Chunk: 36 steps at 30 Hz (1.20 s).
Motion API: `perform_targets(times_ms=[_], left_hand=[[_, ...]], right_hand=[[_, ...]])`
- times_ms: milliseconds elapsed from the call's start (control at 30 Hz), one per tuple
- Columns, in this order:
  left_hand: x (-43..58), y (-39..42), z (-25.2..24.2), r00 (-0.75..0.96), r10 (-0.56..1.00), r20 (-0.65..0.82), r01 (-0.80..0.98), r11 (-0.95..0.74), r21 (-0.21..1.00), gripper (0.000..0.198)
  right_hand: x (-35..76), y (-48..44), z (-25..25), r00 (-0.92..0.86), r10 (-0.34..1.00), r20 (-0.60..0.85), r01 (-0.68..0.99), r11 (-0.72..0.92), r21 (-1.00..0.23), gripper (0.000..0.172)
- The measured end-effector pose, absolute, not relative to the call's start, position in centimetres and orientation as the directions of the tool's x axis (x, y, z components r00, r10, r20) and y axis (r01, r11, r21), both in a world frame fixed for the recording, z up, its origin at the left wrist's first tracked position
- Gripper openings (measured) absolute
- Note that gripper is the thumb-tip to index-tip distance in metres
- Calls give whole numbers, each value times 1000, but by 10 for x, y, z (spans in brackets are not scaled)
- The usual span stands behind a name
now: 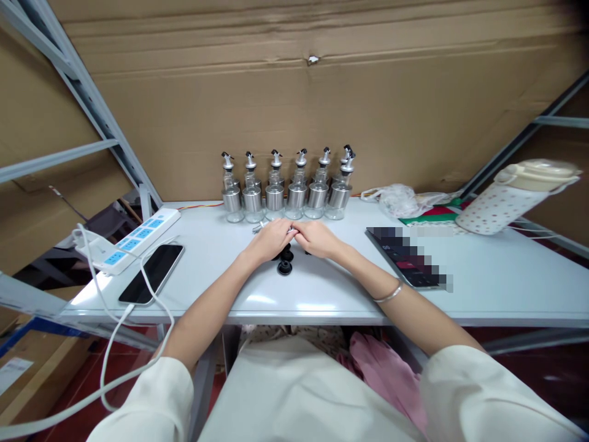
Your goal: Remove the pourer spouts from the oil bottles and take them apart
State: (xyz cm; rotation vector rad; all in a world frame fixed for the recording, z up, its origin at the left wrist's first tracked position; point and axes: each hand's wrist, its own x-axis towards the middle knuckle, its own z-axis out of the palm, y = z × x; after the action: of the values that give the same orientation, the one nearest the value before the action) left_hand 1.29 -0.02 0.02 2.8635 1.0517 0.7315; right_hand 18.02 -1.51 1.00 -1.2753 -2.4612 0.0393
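My left hand (270, 240) and my right hand (316, 238) meet fingertip to fingertip at the middle of the white table (483, 288). Both are curled closed over small parts, pinching something small and metallic between them that I cannot make out. Small black caps (284, 267) lie on the table just under and in front of my hands. Behind my hands stands a row of several glass and steel dispenser bottles (286, 197) with spouts, upright near the cardboard wall.
A white power strip (133, 239) and a black phone (153, 272) on a white cable lie at the left. A dark device (405, 258) lies at the right, with a plastic bag (399, 199) and a dotted flask (510, 196) behind it.
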Motion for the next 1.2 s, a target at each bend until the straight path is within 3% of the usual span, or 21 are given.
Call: perform_targets(times_ms=[167,433,800,1200], left_hand=[[15,-1,2,667,608,431,610,-777,153,26],[15,-4,5,660,614,434,606,-776,175,25],[17,0,-2,696,582,421,600,-793,105,28],[17,1,-2,705,570,422,589,-802,98,28]], right_hand=[[179,-18,15,-518,806,285,826,559,-79,24],[178,-22,21,-529,817,232,839,544,-2,27],[176,-23,26,-498,849,175,867,484,120,34],[176,-23,27,-507,844,175,862,492,122,33]])
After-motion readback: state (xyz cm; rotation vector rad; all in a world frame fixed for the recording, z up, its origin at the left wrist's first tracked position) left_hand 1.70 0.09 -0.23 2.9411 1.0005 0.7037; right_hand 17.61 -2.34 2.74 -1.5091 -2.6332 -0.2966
